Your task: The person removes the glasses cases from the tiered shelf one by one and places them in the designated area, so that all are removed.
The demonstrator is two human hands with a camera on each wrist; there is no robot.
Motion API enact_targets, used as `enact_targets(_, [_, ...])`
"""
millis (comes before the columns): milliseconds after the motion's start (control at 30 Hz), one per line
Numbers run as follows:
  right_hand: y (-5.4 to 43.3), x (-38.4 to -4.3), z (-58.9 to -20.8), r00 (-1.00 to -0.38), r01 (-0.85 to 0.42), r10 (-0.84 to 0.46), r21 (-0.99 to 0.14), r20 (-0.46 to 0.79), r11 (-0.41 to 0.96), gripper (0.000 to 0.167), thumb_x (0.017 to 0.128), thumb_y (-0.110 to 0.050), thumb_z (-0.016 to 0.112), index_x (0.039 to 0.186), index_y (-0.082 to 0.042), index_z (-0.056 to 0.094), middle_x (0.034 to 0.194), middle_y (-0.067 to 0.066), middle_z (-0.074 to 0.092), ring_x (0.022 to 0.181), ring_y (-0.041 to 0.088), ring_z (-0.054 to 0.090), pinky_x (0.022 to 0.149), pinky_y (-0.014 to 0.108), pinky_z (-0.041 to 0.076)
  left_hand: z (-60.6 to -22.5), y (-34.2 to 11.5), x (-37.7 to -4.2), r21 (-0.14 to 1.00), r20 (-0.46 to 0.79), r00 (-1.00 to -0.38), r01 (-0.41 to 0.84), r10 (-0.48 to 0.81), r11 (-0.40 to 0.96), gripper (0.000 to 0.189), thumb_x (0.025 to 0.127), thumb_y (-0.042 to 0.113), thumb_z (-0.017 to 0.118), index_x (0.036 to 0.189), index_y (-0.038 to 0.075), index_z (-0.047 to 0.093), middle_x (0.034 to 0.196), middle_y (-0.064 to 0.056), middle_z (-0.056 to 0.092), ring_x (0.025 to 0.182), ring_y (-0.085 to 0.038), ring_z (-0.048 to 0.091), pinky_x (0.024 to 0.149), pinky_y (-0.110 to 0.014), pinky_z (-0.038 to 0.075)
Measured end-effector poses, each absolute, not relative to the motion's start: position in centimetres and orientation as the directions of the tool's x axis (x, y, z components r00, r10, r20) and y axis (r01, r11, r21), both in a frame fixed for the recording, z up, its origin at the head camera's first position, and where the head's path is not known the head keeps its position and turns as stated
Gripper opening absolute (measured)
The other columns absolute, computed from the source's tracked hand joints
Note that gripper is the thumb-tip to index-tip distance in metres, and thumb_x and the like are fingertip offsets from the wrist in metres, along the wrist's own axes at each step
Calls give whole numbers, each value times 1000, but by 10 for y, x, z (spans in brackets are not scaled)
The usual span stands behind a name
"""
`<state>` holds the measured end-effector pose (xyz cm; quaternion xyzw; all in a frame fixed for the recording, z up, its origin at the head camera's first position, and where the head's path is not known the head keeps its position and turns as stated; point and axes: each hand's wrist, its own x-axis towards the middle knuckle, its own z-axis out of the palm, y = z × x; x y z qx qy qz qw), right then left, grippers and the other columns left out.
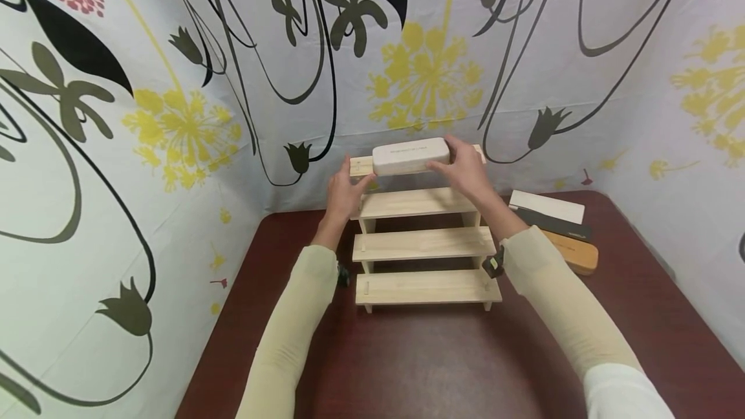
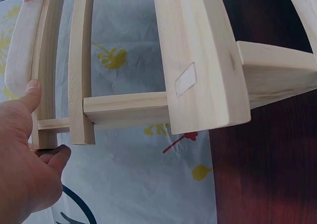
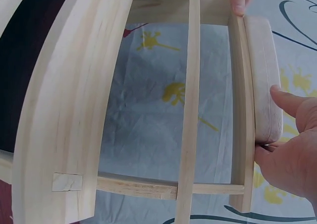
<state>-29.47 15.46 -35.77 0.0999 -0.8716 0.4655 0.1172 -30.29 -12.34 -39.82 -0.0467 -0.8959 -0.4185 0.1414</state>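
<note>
A white glasses case (image 1: pixel 410 156) with rounded ends and faint lettering lies lengthwise on the top tier of a pale wooden four-tier rack (image 1: pixel 425 246). My right hand (image 1: pixel 465 170) holds the case's right end; in the right wrist view the thumb lies on its front face, with fingers around the end. At the rack's left end, my left hand (image 1: pixel 345 193) grips the top board (image 2: pixel 45 70), thumb above and fingers below in the left wrist view. That thumb's tip is close to the case's left end; whether they touch I cannot tell.
Right of the rack, a white flat case (image 1: pixel 547 207), a dark case (image 1: pixel 555 224) and an orange glasses case (image 1: pixel 573 252) lie together on the dark red table (image 1: pixel 436 361). Patterned cloth (image 1: pixel 349 83) hangs close behind the rack and along both sides.
</note>
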Motion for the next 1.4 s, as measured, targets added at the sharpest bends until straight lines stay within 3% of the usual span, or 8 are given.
enact_targets(133, [154, -298, -358, -955, -277, -67, -793, 288, 543, 75, 99, -21, 80, 159, 3, 43, 159, 24, 49, 146, 41, 47, 118, 52, 40, -398, -123, -302, 734, 288, -957, 200, -31, 649, 97, 98, 46, 77, 168, 3, 26, 164, -20, 44, 151, -36, 42, 121, -50, 37])
enact_targets(433, [154, -302, -356, -959, -266, -69, -789, 275, 554, 80, 96, -19, 83, 160, 4, 41, 152, 29, 53, 141, 44, 50, 116, 54, 41, -398, -121, -302, 717, 308, -951, 208, -34, 665, 95, 98, 46, 77, 167, 0, 28, 161, -22, 47, 149, -37, 45, 120, -50, 39])
enact_targets(733, [157, -305, -355, -965, -251, -89, -770, 247, 587, 85, 97, -23, 82, 163, 5, 35, 163, 28, 41, 151, 45, 37, 123, 53, 32, -397, -119, -301, 724, 309, -950, 211, -36, 657, 95, 98, 44, 77, 167, 0, 28, 162, -22, 46, 149, -37, 44, 120, -50, 39])
enact_targets(967, [158, -306, -357, -963, -264, -112, -765, 247, 588, 87, 98, -24, 81, 164, 4, 32, 164, 28, 39, 152, 45, 37, 122, 53, 33, -397, -120, -301, 731, 305, -952, 209, -37, 649, 94, 99, 44, 77, 167, 0, 28, 162, -22, 45, 150, -37, 43, 121, -50, 37])
enact_targets(1200, [161, -307, -355, -964, -265, -159, -751, 212, 605, 91, 100, -28, 78, 167, 3, 24, 171, 26, 26, 158, 42, 24, 126, 54, 26, -397, -121, -301, 729, 299, -953, 199, -44, 655, 95, 98, 45, 77, 167, 1, 29, 162, -21, 46, 150, -36, 43, 121, -49, 37])
enact_targets(1400, [163, -309, -355, -966, -258, -167, -748, 196, 612, 89, 102, -28, 77, 167, 1, 25, 172, 23, 24, 159, 41, 22, 126, 54, 26, -396, -122, -301, 729, 291, -956, 195, -40, 656, 95, 99, 47, 76, 168, 2, 28, 163, -20, 45, 151, -36, 42, 122, -49, 37])
